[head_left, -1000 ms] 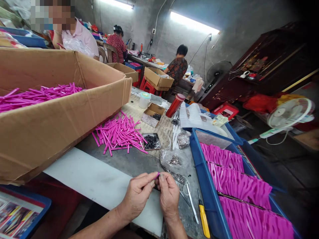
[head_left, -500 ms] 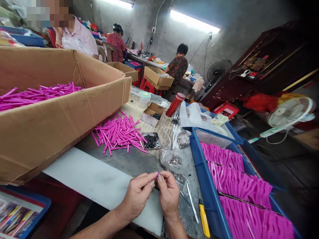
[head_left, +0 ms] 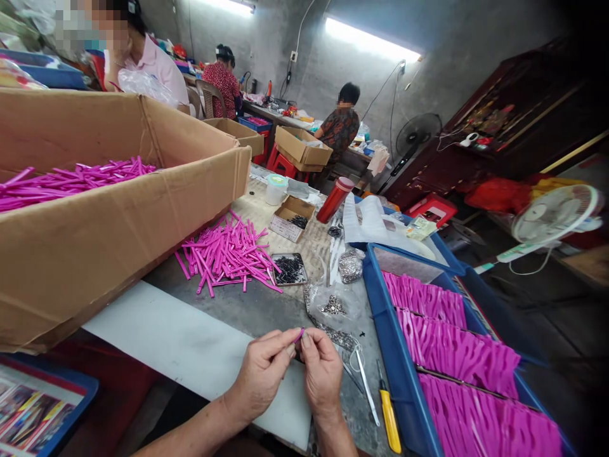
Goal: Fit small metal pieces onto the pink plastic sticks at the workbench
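A small magenta piece (head_left: 299, 335) is pinched between the fingertips of both hands, above the near part of the table. My left hand (head_left: 267, 369) grips it from the left, and my right hand (head_left: 321, 368) meets it from the right; most of the piece is hidden by the fingers. Beyond the hands lies a heap of magenta strips (head_left: 228, 254). Beside that heap, a small tray (head_left: 290, 269) holds black parts. Small metal parts (head_left: 333, 305) rest on a clear plastic bag. A white sheet (head_left: 190, 349) lies under and left of my hands.
A large cardboard box (head_left: 118, 247) with magenta strips stands at left. At right is a blue crate (head_left: 399, 374) of magenta pieces. A yellow-handled screwdriver (head_left: 390, 421) lies beside it. A red cylinder (head_left: 335, 199) stands farther back. Several people sit beyond the table.
My hands have barely moved and still pinch the magenta piece, of which slightly more shows. The person at the upper left has shifted head and arm to the right.
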### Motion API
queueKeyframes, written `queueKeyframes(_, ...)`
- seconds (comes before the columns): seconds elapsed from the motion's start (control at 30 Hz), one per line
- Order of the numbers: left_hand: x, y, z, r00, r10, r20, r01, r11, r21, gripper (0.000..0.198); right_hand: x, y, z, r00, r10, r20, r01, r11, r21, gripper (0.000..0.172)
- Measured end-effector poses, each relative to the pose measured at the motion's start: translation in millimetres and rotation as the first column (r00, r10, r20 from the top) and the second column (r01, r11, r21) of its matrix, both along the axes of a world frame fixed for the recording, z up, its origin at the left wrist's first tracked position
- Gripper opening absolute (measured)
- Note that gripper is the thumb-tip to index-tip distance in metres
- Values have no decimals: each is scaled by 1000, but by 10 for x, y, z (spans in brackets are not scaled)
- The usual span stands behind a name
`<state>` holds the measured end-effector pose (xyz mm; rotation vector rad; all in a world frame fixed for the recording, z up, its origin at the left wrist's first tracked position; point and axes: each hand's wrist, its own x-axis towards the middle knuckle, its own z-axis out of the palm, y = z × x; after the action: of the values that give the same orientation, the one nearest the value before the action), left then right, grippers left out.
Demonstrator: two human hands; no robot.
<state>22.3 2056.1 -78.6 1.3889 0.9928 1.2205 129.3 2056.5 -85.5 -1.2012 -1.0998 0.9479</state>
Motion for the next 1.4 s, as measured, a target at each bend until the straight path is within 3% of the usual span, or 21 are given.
queueKeyframes(0.27, -14, 4, 7, 999, 15, -32, -15, 1000, 11, 28, 11, 4, -55, 996, -21, -87, 18, 999, -40, 13)
queueKeyframes(0.67, -9, -11, 87, 998, 28, -57, -24, 997, 75, 27, -26, -40, -12, 998, 21, 67, -21, 1000, 0, 26)
queueKeyframes(0.87, -11, -10, 41, 999, 20, -41, -19, 1000, 22, 28, 9, -34, -58, 998, -6, -59, 5, 1000, -28, 20)
queueKeyframes(1.03, -6, -23, 14, 999, 18, -46, -18, 1000, 10, 28, 24, -20, -56, 999, -22, -39, 21, 999, -39, 16)
queueKeyframes(1.4, 13, -32, 92, 995, 52, -90, -37, 986, 160, 28, -34, -39, -11, 1000, -3, -13, 3, 1000, -2, 26)
